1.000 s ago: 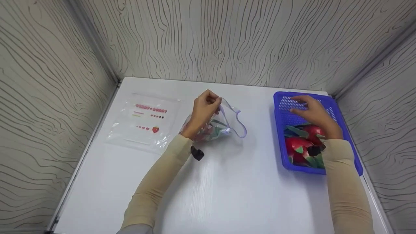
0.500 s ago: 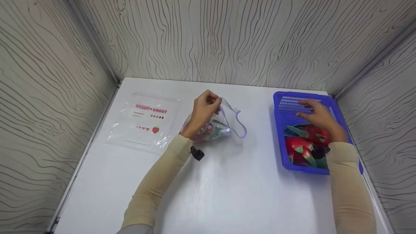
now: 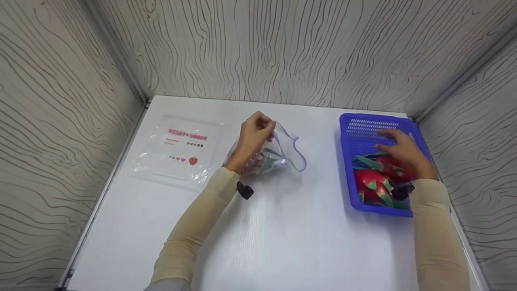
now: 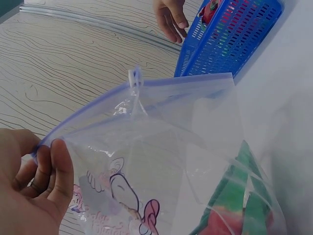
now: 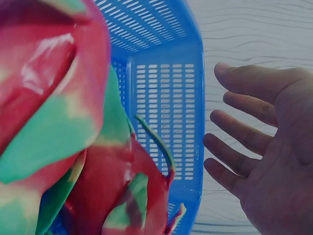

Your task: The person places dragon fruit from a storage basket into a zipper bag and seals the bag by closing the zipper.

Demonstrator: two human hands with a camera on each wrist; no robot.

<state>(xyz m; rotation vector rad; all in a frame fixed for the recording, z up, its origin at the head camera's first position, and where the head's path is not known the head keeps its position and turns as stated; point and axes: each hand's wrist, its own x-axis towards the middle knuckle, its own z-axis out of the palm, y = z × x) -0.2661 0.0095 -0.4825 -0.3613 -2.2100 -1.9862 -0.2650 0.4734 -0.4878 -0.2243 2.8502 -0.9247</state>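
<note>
My left hand (image 3: 252,139) pinches the rim of a clear zip bag (image 4: 161,132) between thumb and fingers. The bag has a lilac zip edge with a slider (image 4: 134,81), and its mouth gapes. Inside shows a red and green dragon fruit (image 4: 234,215), partly hidden by the wrist in the head view. Fingers spread and holding nothing, my right hand (image 3: 404,151) hovers over the blue basket (image 3: 346,169). In the right wrist view it appears beyond the basket's rim. Dragon fruits (image 3: 369,182) with green scales lie in the basket; the right forearm covers part of them.
Another clear bag (image 3: 181,149) with red printing lies flat on the left of the white table (image 3: 282,242). Wood-grain panels (image 3: 262,52) wall in the table at the back and both sides.
My right hand has shifted a little right and toward me over the basket. The left hand and the bag it pinches have stayed put.
</note>
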